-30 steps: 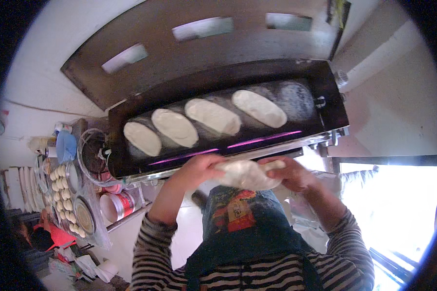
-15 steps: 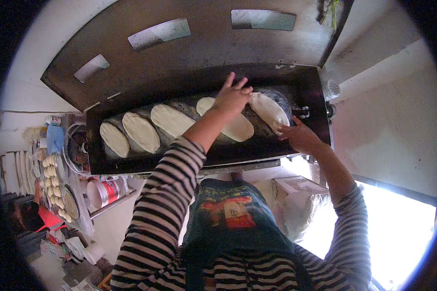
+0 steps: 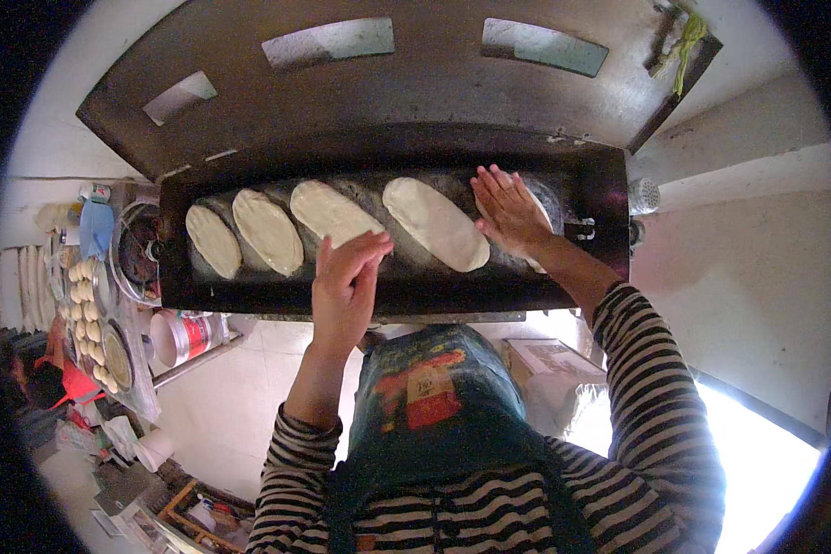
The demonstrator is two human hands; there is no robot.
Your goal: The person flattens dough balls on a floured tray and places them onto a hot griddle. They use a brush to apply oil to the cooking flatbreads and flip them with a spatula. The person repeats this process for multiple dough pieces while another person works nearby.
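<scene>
A person in a striped shirt [image 3: 489, 517] and dark green apron [image 3: 434, 439] works at a long black griddle [image 3: 452, 297], where five flat ovals of dough lie slantwise in a row. The right hand [image 3: 510, 214] is laid out flat, fingers straight and close together, over the rightmost dough [image 3: 539, 201], whose pale edge shows beside the fingers and below the wrist. The left hand [image 3: 346, 282], its fingers together and slightly bent with nothing seen in its grasp, is over the front edge of the griddle, its fingertips at the near end of the middle dough [image 3: 328, 208] (whether they touch it, one cannot tell). Between the two hands lies the fourth dough [image 3: 436, 226], uncovered, while two more, the second dough [image 3: 268, 233] and the leftmost dough [image 3: 213, 242], rest to the left. Behind stands a raised metal lid [image 3: 434, 88] with three rectangular openings. At far left, small dough balls [image 3: 85, 323] sit in rows on a counter [image 3: 146, 403], near a red-and-white bucket [image 3: 170, 340].
</scene>
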